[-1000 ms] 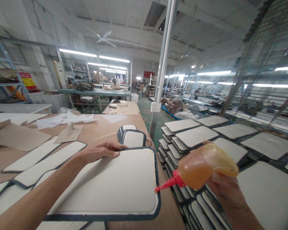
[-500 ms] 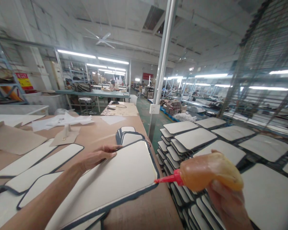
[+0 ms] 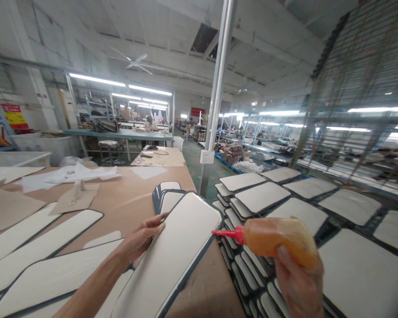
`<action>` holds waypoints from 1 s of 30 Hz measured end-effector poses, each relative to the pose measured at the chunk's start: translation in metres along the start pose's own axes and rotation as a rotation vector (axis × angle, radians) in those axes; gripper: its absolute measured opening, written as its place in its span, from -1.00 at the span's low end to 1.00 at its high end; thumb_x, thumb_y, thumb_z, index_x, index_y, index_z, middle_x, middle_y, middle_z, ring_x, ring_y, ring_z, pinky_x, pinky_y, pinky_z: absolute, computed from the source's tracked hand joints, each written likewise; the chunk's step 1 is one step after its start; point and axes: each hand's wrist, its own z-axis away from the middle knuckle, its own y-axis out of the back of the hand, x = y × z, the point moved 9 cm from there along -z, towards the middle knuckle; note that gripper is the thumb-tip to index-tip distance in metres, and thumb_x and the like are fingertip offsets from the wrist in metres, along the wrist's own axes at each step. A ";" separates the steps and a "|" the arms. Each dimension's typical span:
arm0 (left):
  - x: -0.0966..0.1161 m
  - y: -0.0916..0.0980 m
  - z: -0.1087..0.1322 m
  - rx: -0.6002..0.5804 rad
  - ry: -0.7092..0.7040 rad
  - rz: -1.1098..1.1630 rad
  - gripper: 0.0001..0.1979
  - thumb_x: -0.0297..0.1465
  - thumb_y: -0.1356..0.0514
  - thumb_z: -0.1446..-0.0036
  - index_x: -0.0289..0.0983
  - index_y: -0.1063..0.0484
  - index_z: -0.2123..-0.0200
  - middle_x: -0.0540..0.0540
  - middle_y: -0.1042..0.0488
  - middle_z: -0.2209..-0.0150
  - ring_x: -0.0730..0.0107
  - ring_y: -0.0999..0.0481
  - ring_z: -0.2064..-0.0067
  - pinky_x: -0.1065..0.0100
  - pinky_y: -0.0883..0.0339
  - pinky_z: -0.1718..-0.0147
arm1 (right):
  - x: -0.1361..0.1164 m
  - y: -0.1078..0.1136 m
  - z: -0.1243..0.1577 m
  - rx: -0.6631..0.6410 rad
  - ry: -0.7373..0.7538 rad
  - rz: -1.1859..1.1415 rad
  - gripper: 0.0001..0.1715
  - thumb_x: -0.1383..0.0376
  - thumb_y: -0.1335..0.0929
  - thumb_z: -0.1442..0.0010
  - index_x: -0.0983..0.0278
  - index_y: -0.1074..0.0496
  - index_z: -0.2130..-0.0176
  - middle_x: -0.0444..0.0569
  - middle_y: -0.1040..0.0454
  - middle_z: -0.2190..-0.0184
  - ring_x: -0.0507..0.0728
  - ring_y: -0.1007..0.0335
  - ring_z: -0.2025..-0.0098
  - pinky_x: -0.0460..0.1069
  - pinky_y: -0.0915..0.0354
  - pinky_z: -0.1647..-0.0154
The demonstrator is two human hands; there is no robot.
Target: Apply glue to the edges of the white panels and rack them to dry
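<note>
**Amber bottle [image 3: 268, 240] and cream panel [image 3: 182, 243] side by side over a brown table [image 3: 215, 287]**

Two bare hands are at work on a workshop floor. The left hand [image 3: 149, 232] grips the panel by its left edge, thumb and fingers closed on it. The right hand [image 3: 296, 276] is wrapped around the back part of the bottle, holding it almost level — its red nozzle [image 3: 232, 234] points left at the panel's right side, near the far corner. The tip lies right at that rim; whether it touches cannot be told.

The dark-edged panel slants away over the table, its near end running out of view at the bottom. Just behind its far end sits a pile of small panels [image 3: 170, 202]. To the left, long panels [image 3: 46, 247] lie overlapping, with a beige piece [image 3: 74, 201] and white sheets [image 3: 69, 174] farther back. On the right, beside the table, stand stacks of similar panels [image 3: 265, 194].

A metal post [image 3: 215, 101] bearing a white socket [image 3: 207, 157] rises past the table's far end. In the background, a stool [image 3: 109, 145] stands by a blue-green table [image 3: 147, 136] — another person [image 3: 151, 123] shows small behind it. A ceiling fan [image 3: 136, 62] and strip lights [image 3: 97, 80] hang overhead.
</note>
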 end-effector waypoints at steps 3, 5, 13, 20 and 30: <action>-0.003 -0.004 0.000 0.045 -0.002 0.022 -0.26 -0.32 -0.41 0.18 -0.23 -0.32 -0.12 -0.07 -0.61 0.30 0.39 -0.55 0.35 0.47 -0.36 0.40 | -0.002 -0.004 -0.003 0.004 0.018 -0.003 -0.23 0.34 -0.54 0.17 0.21 -0.35 -0.05 -0.05 -0.45 0.06 0.07 -0.42 0.13 -0.15 -0.36 0.15; -0.005 -0.005 0.000 0.085 0.001 0.032 -0.21 -0.32 -0.42 0.21 -0.23 -0.28 -0.15 -0.05 -0.60 0.30 0.42 -0.54 0.37 0.49 -0.35 0.43 | -0.003 -0.008 -0.005 -0.013 0.020 -0.005 -0.24 0.33 -0.53 0.16 0.21 -0.35 -0.05 -0.04 -0.45 0.08 0.08 -0.42 0.16 -0.12 -0.38 0.17; -0.006 -0.013 -0.007 -0.001 0.002 0.052 -0.45 -0.31 -0.37 0.10 -0.25 -0.41 -0.02 -0.06 -0.60 0.27 0.40 -0.55 0.34 0.48 -0.37 0.38 | 0.003 -0.019 -0.013 -0.086 -0.009 -0.035 -0.29 0.34 -0.52 0.14 0.19 -0.36 -0.03 -0.06 -0.47 0.11 0.09 -0.42 0.17 -0.08 -0.39 0.16; -0.006 -0.003 -0.008 0.107 0.023 0.071 -0.33 -0.34 -0.39 0.12 -0.31 -0.29 -0.09 -0.14 -0.60 0.27 0.28 -0.58 0.33 0.40 -0.42 0.37 | 0.016 -0.027 -0.014 -0.161 -0.077 -0.059 -0.30 0.36 -0.53 0.14 0.20 -0.39 -0.02 -0.09 -0.50 0.16 0.03 -0.43 0.20 -0.17 -0.35 0.16; 0.000 0.004 -0.006 0.172 0.094 0.089 -0.33 -0.43 -0.34 0.02 -0.37 -0.17 -0.15 -0.14 -0.60 0.33 0.36 -0.57 0.40 0.44 -0.44 0.44 | 0.027 -0.028 -0.006 -0.222 -0.131 -0.052 -0.34 0.34 -0.52 0.11 0.16 -0.40 -0.02 -0.09 -0.52 0.21 0.05 -0.43 0.26 -0.12 -0.36 0.20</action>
